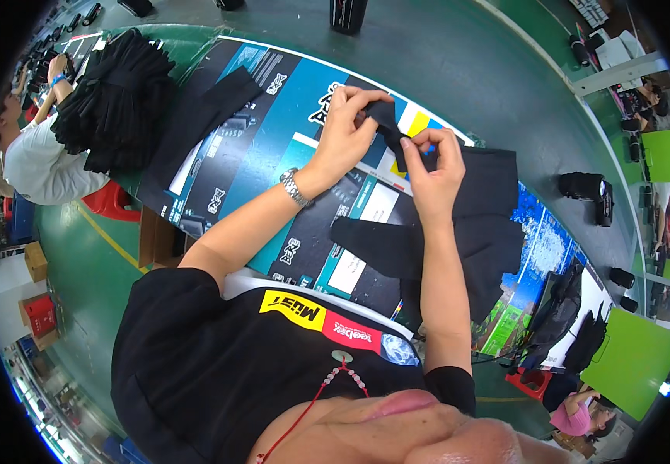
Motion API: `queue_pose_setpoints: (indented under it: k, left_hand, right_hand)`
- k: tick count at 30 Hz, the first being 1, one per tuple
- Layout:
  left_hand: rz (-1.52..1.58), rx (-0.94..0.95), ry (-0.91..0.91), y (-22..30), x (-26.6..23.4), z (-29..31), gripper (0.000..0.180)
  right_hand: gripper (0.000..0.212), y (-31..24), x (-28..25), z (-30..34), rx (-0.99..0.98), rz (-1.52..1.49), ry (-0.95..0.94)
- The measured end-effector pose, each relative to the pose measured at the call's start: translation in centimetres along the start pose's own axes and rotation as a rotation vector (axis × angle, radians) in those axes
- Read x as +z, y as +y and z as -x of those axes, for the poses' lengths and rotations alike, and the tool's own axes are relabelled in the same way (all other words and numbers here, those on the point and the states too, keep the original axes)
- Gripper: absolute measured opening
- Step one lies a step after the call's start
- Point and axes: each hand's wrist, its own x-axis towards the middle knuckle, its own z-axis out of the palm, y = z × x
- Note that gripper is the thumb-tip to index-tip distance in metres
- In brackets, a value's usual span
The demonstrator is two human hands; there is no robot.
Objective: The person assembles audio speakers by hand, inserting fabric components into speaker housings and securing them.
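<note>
Above the work table, my left hand (349, 130) and my right hand (437, 172) hold one narrow piece of black fabric (386, 121) between them. The left fingers are curled over its upper end, and a silver watch (294, 188) is on that wrist. Lower down, the right thumb and index finger pinch the fabric, which looks folded or twisted there. What lies inside the folds is hidden. Under and beside my right forearm lie flat black fabric pieces (488, 181), some overlapping, and another black piece (376, 244) points left.
Printed sheets in blue, black and white cover the table (304, 66). A long black strip (215, 108) lies at left, beside a tall bundle of black fabric (122, 97). A person in a white shirt (49, 166) works beyond it. Black items (563, 309) lie at the right end.
</note>
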Motion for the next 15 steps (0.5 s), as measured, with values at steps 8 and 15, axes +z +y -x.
queue_pose_setpoints:
  k: [8, 15]
  left_hand:
    - [0.588, -0.175, -0.18, 1.2, 1.0, 0.6, 0.023]
    - [0.866, -0.325, -0.2, 0.7, 1.0, 1.3, 0.022]
  right_hand:
    - [0.018, 1.1, -0.2, 0.1, 0.113, 0.095, 0.129]
    - [0.02, 1.0, -0.2, 0.3, 0.214, 0.281, 0.105]
